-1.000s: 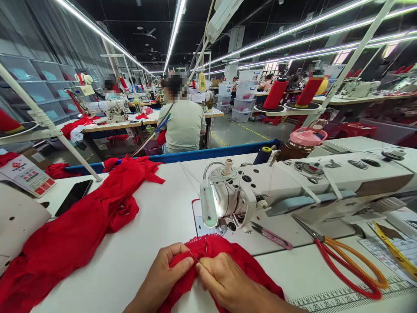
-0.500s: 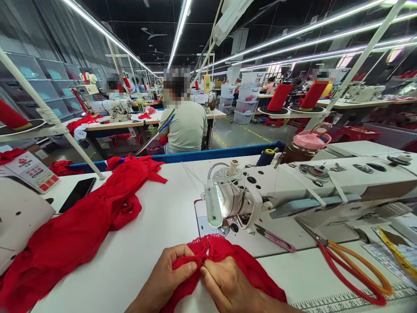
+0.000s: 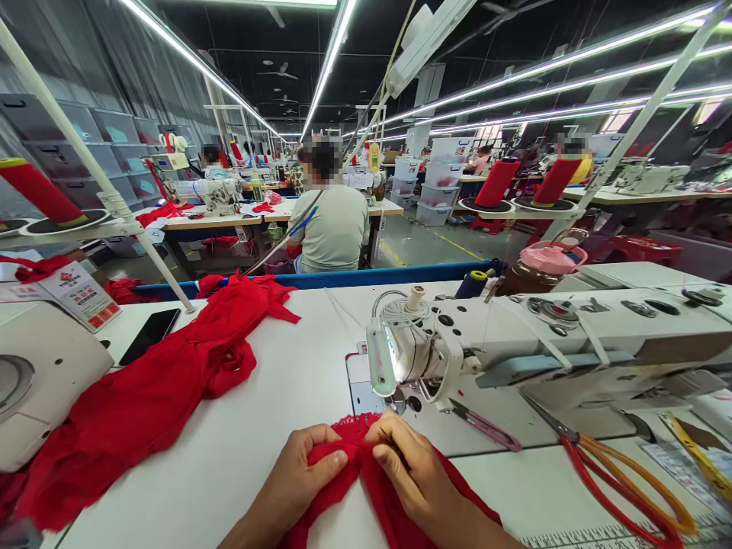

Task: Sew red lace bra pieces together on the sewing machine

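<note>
A red garment (image 3: 378, 496) with a lacy edge lies bunched in front of the sewing machine (image 3: 412, 343), held between my two hands. My left hand (image 3: 294, 473) is closed on its left side, thumb on top and fingers beneath the cloth. On the other side my right hand (image 3: 423, 476) pinches the cloth between thumb and fingertips, close to the left thumb. A small dark sliver shows by the right fingertips, too small to name. Pink-handled thread snips (image 3: 486, 425) lie just right of the needle area.
Large scissors (image 3: 611, 465) with red and orange handles lie at right above a printed ruler (image 3: 572, 537). More red fabric (image 3: 154, 404) stretches along the left, beside a black phone (image 3: 149, 335). A pink-lidded jar (image 3: 546, 263) stands behind the machine. A person (image 3: 332, 221) sits ahead.
My right hand has moved up and slightly right, its fingers loosening from a tight curl into a pinch on the cloth. A thin dark point between the hands no longer shows. The view has shifted slightly.
</note>
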{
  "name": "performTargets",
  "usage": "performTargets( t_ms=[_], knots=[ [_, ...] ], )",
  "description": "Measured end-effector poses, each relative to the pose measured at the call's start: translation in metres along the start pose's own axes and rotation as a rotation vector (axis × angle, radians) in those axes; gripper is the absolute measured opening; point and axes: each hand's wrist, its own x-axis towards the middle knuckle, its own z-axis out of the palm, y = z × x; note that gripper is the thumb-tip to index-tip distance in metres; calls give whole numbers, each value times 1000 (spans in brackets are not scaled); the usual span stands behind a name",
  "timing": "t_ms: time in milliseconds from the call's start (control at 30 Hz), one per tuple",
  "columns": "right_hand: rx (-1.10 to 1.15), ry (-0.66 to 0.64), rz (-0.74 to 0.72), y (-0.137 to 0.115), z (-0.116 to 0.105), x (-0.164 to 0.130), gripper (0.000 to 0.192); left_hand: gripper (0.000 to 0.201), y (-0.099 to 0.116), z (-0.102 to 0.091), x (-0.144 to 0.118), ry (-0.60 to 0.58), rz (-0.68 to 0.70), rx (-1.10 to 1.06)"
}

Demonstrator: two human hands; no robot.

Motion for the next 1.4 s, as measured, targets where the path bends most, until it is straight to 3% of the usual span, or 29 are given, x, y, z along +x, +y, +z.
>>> performTargets(
  t_ms=[100,200,367,433,567,733,833,933,1000,1100,1233,1400],
  knots=[
    [-61,-6,-15,-1,3,1,31,43,2,1,-1,-5,22,26],
    [-224,41,-160,-1,13,-1,43,37,3,2,-1,6,46,72],
    [-439,85,-466,4,23,0,7,23,4,6,-1,-3,78,155],
    [-461,72,-518,6,22,1,13,19,5,8,-2,-24,79,184],
    [-407,134,-473,9,17,1,24,17,9,11,-5,-45,58,256],
    [-358,239,-355,9,10,1,22,22,13,10,-7,-62,-1,268],
    [-213,189,-282,6,-2,2,20,27,10,8,-7,-66,-9,239],
    [-81,50,-295,2,-10,3,20,30,6,6,-5,-60,5,218],
    [-136,17,-328,1,-9,3,18,30,4,5,-4,-53,24,213],
    [-286,32,-310,2,-1,1,33,27,4,5,-4,-48,51,214],
    [-410,30,-337,8,11,-2,17,29,10,10,-6,-68,46,220],
    [-567,145,-441,10,20,-3,24,29,14,14,-7,-113,41,244]
  ],
)
